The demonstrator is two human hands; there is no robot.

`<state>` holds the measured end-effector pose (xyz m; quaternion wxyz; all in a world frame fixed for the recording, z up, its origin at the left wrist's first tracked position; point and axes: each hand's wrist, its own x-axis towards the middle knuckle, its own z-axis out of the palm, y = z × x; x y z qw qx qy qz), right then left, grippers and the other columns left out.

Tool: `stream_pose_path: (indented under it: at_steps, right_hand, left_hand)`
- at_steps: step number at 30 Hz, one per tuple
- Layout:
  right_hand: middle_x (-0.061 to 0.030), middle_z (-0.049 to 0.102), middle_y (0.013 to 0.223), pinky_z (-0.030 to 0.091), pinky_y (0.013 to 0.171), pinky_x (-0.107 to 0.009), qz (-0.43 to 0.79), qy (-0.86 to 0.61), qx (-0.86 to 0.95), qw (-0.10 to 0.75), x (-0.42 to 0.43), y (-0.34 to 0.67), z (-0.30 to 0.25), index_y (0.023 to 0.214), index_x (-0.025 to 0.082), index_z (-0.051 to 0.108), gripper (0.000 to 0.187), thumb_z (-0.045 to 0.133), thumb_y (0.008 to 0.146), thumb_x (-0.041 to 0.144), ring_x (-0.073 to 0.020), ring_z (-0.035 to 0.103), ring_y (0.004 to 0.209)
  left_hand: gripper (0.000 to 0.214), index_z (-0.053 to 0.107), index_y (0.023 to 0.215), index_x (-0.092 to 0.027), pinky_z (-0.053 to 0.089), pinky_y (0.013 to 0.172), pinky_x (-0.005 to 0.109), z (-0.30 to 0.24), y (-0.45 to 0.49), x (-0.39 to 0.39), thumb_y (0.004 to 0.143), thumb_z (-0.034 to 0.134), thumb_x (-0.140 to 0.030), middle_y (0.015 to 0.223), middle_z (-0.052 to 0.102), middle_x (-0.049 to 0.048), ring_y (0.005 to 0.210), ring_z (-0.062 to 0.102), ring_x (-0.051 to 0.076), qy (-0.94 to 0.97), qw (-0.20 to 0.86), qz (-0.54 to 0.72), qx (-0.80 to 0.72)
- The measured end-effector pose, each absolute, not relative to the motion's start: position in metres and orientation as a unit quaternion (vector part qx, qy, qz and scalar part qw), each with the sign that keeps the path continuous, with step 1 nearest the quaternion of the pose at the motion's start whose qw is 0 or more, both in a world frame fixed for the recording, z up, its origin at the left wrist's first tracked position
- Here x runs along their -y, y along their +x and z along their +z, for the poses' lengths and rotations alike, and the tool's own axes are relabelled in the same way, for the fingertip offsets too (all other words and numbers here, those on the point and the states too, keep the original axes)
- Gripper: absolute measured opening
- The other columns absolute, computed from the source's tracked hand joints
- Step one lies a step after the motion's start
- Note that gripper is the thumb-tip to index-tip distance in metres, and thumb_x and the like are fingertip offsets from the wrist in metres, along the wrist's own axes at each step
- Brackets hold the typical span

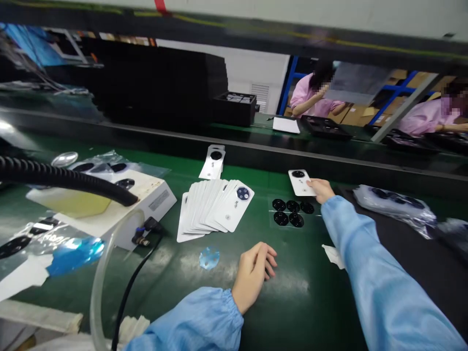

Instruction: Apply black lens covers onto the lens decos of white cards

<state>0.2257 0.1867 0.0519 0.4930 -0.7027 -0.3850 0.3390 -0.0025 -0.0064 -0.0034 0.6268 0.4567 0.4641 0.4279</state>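
My right hand (321,189) pinches the lower right edge of a white phone back cover (301,187) with a round black camera area, at the back of the bench. Just below it, several round black camera-lens covers (286,205) lie on a clear sheet. My left hand (254,275) rests over the green bench with nothing in it, its fingers loosely bent and apart. To its left lies a crumpled round of blue film (209,258). Beyond that, a fanned pile of white phone back covers (208,207) is spread, and a smaller stack (214,163) stands behind it.
A white box-shaped device (146,214) with a black ribbed hose (69,180) and cables occupies the left. Bagged black parts (395,201) lie on a dark mat (413,258) at right. A white scrap (332,256) sits beside my right sleeve. Co-workers in pink work beyond the ledge.
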Motion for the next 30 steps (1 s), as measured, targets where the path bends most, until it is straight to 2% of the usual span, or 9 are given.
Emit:
stream_pose_path:
  at_steps: [3,11,14,22,26,30]
  right_hand:
    - [-0.0086,0.06,0.114,0.055,0.079,-0.039,0.301,-0.737,0.38,0.471,-0.208,0.224,0.04,0.117,0.014,0.057,0.031,0.059,0.093,0.034,-0.0205,0.062,0.095]
    - [-0.0105,0.056,0.123,0.052,0.087,-0.043,0.174,-0.8,0.436,0.373,-0.236,0.239,0.021,0.12,0.015,0.056,0.033,0.06,0.092,0.033,-0.0236,0.059,0.104]
    - [-0.0108,0.054,0.127,0.05,0.09,-0.046,0.138,-0.788,0.502,0.329,-0.228,0.251,0.022,0.123,0.017,0.054,0.034,0.059,0.093,0.033,-0.0245,0.057,0.108]
    - [-0.0089,0.058,0.122,0.05,0.09,-0.045,0.136,-0.688,0.696,0.155,-0.167,0.243,-0.004,0.116,0.017,0.059,0.029,0.058,0.093,0.035,-0.0232,0.058,0.106]
    - [-0.01,0.055,0.126,0.048,0.093,-0.049,0.108,-0.707,0.687,0.132,-0.173,0.24,-0.008,0.121,0.016,0.056,0.035,0.058,0.093,0.036,-0.0254,0.056,0.111]
    - [-0.0102,0.053,0.129,0.046,0.095,-0.05,0.081,-0.736,0.656,0.146,-0.184,0.25,0.001,0.123,0.017,0.055,0.036,0.058,0.093,0.036,-0.0265,0.055,0.113]
  left_hand:
    - [0.046,0.057,0.082,-0.014,0.041,0.05,0.022,-0.005,-0.002,0.005,0.094,0.036,-0.054,0.069,0.056,0.0023,0.054,0.056,0.011,0.472,0.612,0.433,-0.463]
    - [0.047,0.058,0.079,-0.014,0.039,0.049,0.022,-0.011,0.001,0.005,0.093,0.038,-0.054,0.064,0.057,0.0021,0.052,0.056,0.011,0.504,0.596,0.428,-0.456]
    - [0.045,0.059,0.077,-0.015,0.04,0.05,0.021,-0.013,0.001,0.005,0.094,0.039,-0.051,0.064,0.057,0.0018,0.052,0.056,0.011,0.513,0.584,0.432,-0.457]
    - [0.042,0.06,0.076,-0.014,0.041,0.052,0.022,-0.014,0.001,0.006,0.094,0.042,-0.048,0.062,0.057,0.0018,0.053,0.056,0.011,0.554,0.554,0.43,-0.45]
    - [0.042,0.059,0.077,-0.014,0.042,0.053,0.021,-0.017,0.0,0.004,0.095,0.042,-0.048,0.063,0.056,0.0016,0.054,0.055,0.011,0.581,0.525,0.424,-0.456]
    - [0.044,0.058,0.078,-0.014,0.044,0.052,0.021,-0.023,-0.003,-0.001,0.094,0.04,-0.051,0.062,0.056,0.0012,0.053,0.055,0.011,0.608,0.49,0.424,-0.46]
